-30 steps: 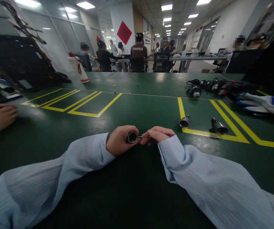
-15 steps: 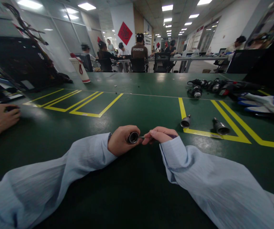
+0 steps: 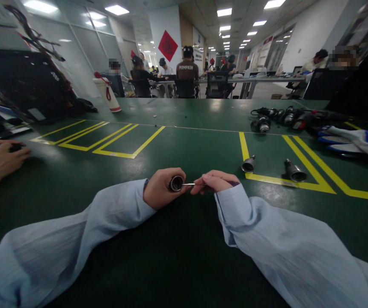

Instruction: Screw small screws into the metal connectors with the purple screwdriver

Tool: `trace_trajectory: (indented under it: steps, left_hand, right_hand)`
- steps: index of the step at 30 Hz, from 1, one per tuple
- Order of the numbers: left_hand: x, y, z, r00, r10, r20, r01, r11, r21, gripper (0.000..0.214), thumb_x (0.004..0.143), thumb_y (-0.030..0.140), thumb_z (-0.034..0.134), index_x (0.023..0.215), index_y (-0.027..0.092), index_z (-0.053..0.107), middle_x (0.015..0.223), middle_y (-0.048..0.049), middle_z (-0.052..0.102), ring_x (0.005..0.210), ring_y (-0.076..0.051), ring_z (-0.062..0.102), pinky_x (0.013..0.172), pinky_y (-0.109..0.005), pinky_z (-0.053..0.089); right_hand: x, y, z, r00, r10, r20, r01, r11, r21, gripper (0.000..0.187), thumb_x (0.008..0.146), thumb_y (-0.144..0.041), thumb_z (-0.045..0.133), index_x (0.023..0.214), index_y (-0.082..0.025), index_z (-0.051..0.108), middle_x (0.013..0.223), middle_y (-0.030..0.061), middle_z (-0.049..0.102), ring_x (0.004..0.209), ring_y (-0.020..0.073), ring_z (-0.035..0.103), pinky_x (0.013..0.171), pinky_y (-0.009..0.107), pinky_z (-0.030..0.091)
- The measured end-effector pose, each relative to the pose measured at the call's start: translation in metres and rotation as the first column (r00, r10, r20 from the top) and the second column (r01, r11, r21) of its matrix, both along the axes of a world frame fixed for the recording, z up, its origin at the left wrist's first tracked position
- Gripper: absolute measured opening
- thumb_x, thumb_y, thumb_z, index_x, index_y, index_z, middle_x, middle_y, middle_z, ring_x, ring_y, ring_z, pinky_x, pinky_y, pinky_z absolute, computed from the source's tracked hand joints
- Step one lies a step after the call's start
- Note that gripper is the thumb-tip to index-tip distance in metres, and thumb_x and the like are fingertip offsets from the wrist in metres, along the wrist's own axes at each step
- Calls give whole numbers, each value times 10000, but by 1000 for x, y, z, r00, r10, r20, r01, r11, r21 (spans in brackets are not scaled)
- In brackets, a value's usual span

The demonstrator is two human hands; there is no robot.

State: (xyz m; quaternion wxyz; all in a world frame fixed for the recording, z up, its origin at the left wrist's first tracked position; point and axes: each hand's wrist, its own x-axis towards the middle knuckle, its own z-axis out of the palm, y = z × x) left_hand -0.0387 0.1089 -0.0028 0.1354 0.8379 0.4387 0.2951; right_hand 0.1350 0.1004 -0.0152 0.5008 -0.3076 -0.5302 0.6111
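Note:
My left hand [image 3: 161, 188] is wrapped round a dark metal socket-like part [image 3: 176, 183], its round hollow mouth facing me. In a pinch, my right hand [image 3: 215, 182] grips a slim screwdriver [image 3: 188, 184]. Its thin bright shaft points left, the tip at the rim of the metal part; whether it goes inside I cannot tell. A bit of dark purple handle shows behind the right fingers. Right of my hands, a cup-shaped metal part with a narrow stem [image 3: 248, 164] lies on the green table, and a similar metal part [image 3: 295, 171] lies farther right.
Yellow tape [image 3: 291, 183] marks boxes on the green table [image 3: 200, 147]. Black metal tools [image 3: 262, 124] and blue-white gloves [image 3: 354, 143] lie at the back right. A white bottle [image 3: 108, 93] stands back left. Another person's hand [image 3: 4, 158] holds something dark at the left edge.
My left hand and the metal part have shifted slightly left, away from my right hand. More of the screwdriver's shaft shows between them. The other person's hand has moved slightly right.

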Motion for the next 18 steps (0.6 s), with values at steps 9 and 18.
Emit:
trace_trajectory:
  steps: [9,18]
  left_hand:
    - [-1,0,2,995,-79,62,83,994,-64,193,659,277,617,670,116,512,576,14,506,495,-69,438,449,-182,353]
    - [-4,2,6,973,-224,53,229,964,-133,186,798,281,452,780,116,537,664,-8,503,582,-90,453,527,-204,370]
  right_hand:
    - [-2,-1,1,1000,-4,-16,4,1000,20,190,719,-286,533,656,-147,647,589,41,663,549,127,571,539,265,450]
    - [10,23,-1,986,149,-77,-161,971,-175,152,606,-266,556,536,-151,626,480,24,640,483,142,586,532,269,433]
